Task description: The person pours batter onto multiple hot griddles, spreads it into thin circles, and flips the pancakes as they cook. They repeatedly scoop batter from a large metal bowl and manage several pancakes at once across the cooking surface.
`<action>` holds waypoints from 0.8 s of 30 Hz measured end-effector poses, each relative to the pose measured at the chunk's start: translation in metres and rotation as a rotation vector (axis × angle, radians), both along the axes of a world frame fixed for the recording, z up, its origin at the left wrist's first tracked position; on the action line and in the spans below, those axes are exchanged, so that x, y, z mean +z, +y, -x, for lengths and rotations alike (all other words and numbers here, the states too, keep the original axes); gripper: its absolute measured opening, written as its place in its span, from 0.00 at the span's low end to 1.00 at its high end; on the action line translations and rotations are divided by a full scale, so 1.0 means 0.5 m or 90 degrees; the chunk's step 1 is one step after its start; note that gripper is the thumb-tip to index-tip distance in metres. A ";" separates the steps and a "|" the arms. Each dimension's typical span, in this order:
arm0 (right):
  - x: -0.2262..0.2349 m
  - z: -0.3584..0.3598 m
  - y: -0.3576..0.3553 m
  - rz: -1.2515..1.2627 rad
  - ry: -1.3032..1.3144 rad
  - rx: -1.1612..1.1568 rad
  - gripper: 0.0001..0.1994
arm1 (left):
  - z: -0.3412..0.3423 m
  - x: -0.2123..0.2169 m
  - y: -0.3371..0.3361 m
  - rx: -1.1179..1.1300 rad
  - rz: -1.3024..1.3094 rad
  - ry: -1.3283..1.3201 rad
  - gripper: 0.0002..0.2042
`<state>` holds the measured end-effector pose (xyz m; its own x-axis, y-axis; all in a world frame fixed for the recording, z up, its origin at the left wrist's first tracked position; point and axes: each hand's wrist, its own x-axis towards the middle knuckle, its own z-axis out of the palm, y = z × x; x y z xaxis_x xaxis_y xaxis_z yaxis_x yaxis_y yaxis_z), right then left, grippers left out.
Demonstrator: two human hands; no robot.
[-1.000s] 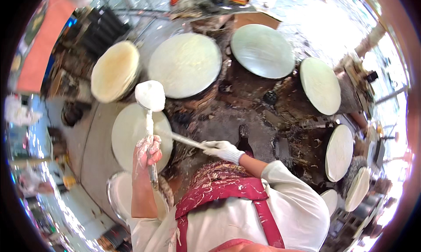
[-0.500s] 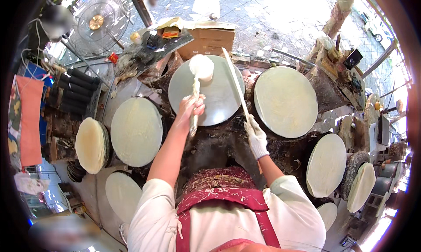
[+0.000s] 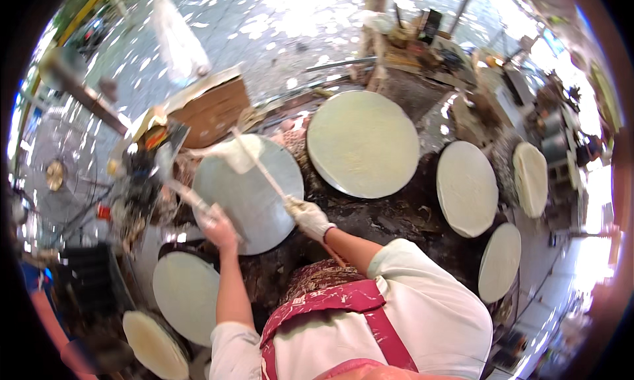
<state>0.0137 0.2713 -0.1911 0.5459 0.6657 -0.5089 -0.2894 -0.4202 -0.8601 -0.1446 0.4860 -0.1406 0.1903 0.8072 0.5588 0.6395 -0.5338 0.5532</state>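
Observation:
Ahead of me to the left is a round grey griddle (image 3: 264,215). A patch of white batter (image 3: 232,156) spreads at its far edge. My right hand (image 3: 309,218), in a white glove, is closed around a long thin wooden stick (image 3: 267,175). That stick slants over the griddle, its far end at the batter. My bare left hand (image 3: 220,229), smeared by motion, grips a batter-coated stick (image 3: 187,193) above the griddle's left side. This stick points away to the left, and its blurred far end cannot be made out.
Round plates bearing pale thin sheets surround me: a large one (image 3: 363,144) beyond, others to the right (image 3: 467,188) and left (image 3: 188,297). A cardboard box (image 3: 212,109) stands behind the griddle. A fan (image 3: 56,175) is at far left, and a cluttered ledge (image 3: 416,56) at far right.
The view has turned to the right. My left hand has swung its stick off to the griddle's left. The round white mass there is now a flatter patch at the far edge, under the right hand's stick.

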 end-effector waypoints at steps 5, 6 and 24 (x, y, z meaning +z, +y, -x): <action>0.157 -0.038 -0.024 0.014 -0.162 0.017 0.21 | 0.158 0.128 0.009 -0.151 0.525 -0.437 0.12; 0.124 -0.051 -0.035 0.006 -0.183 -0.010 0.21 | 0.161 0.157 -0.006 -0.153 0.548 -0.444 0.11; 0.165 0.010 0.098 0.051 0.163 0.098 0.15 | 0.368 0.194 -0.060 -0.069 0.724 -0.406 0.08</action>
